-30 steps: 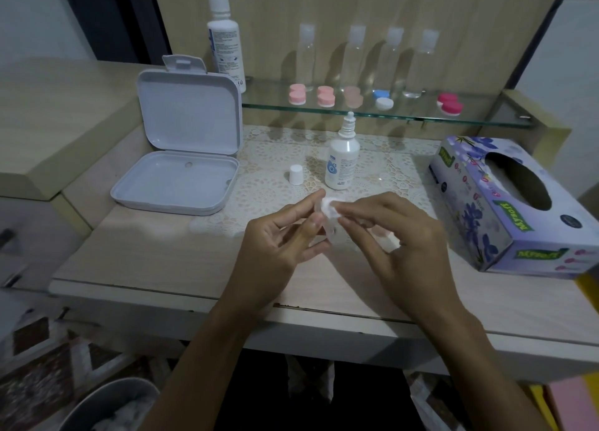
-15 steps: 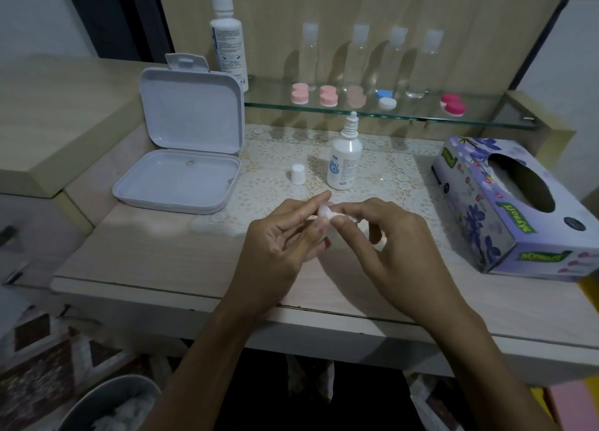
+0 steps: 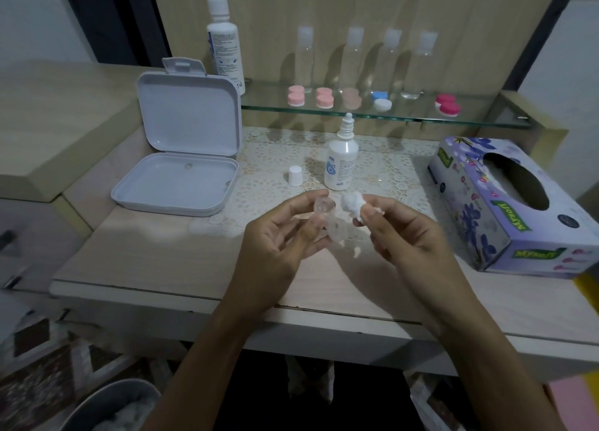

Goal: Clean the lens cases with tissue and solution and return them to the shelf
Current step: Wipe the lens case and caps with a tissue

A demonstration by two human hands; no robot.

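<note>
Tissue wad (image 3: 351, 203) has come out of the clear case (image 3: 327, 221); half a second ago it was pressed inside. Right hand (image 3: 400, 233) pinches the wad, left hand (image 3: 278, 239) grips the case above the tabletop (image 3: 168, 252). Judgement: this well is wiped. Shelf (image 3: 405, 114) return remains outstanding.

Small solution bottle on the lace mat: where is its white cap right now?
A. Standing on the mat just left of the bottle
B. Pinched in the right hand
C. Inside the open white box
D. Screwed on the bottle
A. The cap stands on the mat beside the bottle, whose bare nozzle shows; the right hand pinches only a tissue wad.
</note>
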